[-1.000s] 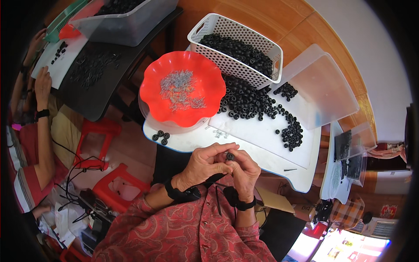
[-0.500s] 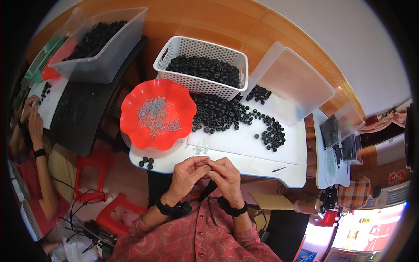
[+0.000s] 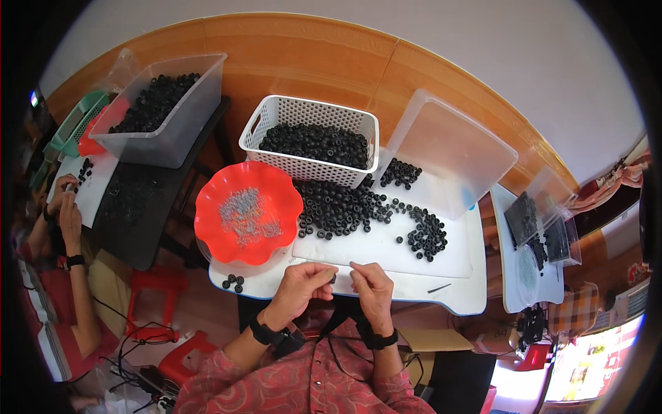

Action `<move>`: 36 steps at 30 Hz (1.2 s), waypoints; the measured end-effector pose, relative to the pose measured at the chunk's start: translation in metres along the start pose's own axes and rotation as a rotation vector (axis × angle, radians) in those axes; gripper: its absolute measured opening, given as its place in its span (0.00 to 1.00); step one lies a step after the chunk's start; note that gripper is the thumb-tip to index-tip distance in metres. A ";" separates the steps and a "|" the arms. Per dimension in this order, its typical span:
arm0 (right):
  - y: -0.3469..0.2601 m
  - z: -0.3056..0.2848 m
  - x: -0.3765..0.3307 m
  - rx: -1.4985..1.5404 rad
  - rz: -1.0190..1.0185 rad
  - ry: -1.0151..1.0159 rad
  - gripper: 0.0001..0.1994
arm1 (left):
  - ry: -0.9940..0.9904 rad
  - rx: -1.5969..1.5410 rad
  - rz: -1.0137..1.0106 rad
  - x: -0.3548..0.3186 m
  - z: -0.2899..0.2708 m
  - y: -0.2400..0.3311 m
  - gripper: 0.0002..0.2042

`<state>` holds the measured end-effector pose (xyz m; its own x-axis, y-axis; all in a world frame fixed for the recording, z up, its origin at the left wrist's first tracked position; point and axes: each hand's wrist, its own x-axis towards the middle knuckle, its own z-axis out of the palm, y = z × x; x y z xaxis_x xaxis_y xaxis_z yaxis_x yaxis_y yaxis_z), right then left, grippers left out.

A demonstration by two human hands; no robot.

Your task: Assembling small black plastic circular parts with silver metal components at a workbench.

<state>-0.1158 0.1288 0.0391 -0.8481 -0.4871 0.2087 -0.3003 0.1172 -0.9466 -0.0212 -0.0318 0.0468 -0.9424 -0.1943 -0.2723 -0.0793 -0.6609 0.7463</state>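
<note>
At the near edge of the white table, my left hand pinches a small black part between thumb and fingertips. A short gap to its right, my right hand is closed in a pinch; anything between its fingertips is too small to make out. Beyond my hands lies a heap of small black ring-shaped parts, with a smaller cluster to the right. A red wavy-rimmed bowl with many tiny silvery metal pieces stands to the left.
A white perforated basket of black parts stands behind the heap. Right of it leans a clear plastic bin. A few black parts and a thin dark tool lie near the front edge. At left, another person's hands work beside a large bin.
My hands have moved apart, the right one shifting rightward. The black part now shows in my left fingertips. The view has tilted, so the table sits lower.
</note>
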 end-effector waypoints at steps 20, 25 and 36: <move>0.027 0.007 0.006 -0.290 -0.218 0.174 0.07 | 0.234 0.073 0.514 0.152 0.035 0.131 0.14; 0.029 0.006 0.006 -0.293 -0.218 0.193 0.07 | 0.219 0.143 0.482 0.134 0.031 0.108 0.15; 0.031 0.005 0.006 -0.245 -0.201 0.212 0.07 | 0.095 1.224 0.695 0.130 0.044 0.007 0.07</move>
<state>-0.1279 0.1255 0.0093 -0.8254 -0.3346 0.4548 -0.5436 0.2534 -0.8002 -0.1584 -0.0304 0.0432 -0.8842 -0.2957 0.3617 0.1114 0.6184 0.7780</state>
